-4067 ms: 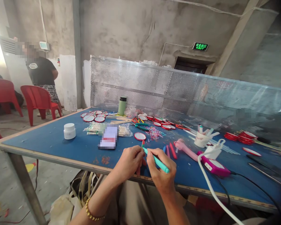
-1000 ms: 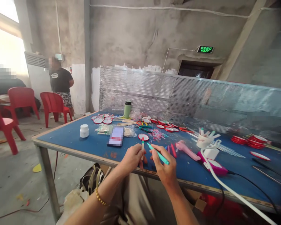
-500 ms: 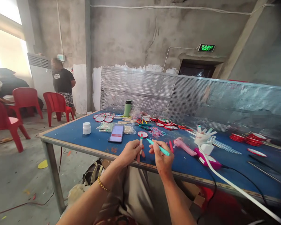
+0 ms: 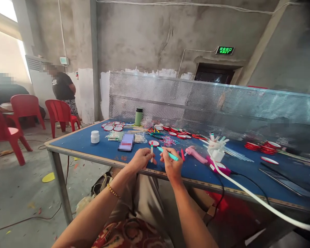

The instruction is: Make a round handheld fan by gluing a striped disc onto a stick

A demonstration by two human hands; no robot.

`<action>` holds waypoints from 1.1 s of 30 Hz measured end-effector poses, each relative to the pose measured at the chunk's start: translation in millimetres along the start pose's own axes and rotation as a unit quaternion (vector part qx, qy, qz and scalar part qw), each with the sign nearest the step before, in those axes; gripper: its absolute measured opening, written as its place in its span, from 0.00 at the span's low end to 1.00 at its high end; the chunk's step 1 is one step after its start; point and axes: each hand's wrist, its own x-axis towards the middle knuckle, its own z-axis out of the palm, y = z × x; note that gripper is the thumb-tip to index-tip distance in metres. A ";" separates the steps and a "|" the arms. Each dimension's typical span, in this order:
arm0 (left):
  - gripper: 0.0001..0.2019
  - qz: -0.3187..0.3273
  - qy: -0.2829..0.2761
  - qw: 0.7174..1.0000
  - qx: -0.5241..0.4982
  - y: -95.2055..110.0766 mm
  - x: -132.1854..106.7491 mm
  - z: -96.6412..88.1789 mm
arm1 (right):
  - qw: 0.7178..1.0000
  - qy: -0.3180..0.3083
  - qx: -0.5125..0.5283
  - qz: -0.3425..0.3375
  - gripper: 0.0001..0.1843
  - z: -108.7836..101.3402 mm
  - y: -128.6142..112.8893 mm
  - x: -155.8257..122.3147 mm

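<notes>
- As the head view looks down on a blue-topped worktable (image 4: 74, 139), two bare hands meet near its front edge.
- Left hand (image 4: 141, 159): closed in a pinch on the lower part of a flat wooden stick (image 4: 152, 151). The stick stands upright, its red and green top end bare of fingers, apparently so that the coloured part stays uncovered.
- Right hand (image 4: 173, 166): gripping a teal marker (image 4: 173, 156) like a pen. Its tip points left toward the stick, just beside it and seemingly not touching; the slant probably gives fine control.
- Just beyond the stick lies a round, red-rimmed white disc (image 4: 154, 143), flat on the table.
- Behind it are a tangle of pink and blue strips (image 4: 168, 140) and more red-rimmed discs, perhaps set back to leave working room.
- To the left are a phone (image 4: 125, 142) with a blurred screen, lying against bagged sticks (image 4: 140, 138), and a white lidded jar (image 4: 95, 137).
- To the right lie a pink tool (image 4: 196, 154), hard to identify, and a cup of pens (image 4: 214, 147), likely upright for easy reach.
- At far left, a person in a dark T-shirt (image 4: 62, 86) stands behind a red chair (image 4: 59, 113).
</notes>
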 end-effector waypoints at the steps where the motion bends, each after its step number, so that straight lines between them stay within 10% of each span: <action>1: 0.14 0.004 0.000 1.000 0.002 -1.4 0.3 -0.2 | 1.000 -0.001 -0.005 -0.007 0.15 0.3 0.6 -0.5; 33: 0.12 0.051 0.016 0.993 0.109 5.9 -3.9 2.0 | 0.987 -0.039 -0.103 -0.119 0.11 -0.8 -4.3 -5.2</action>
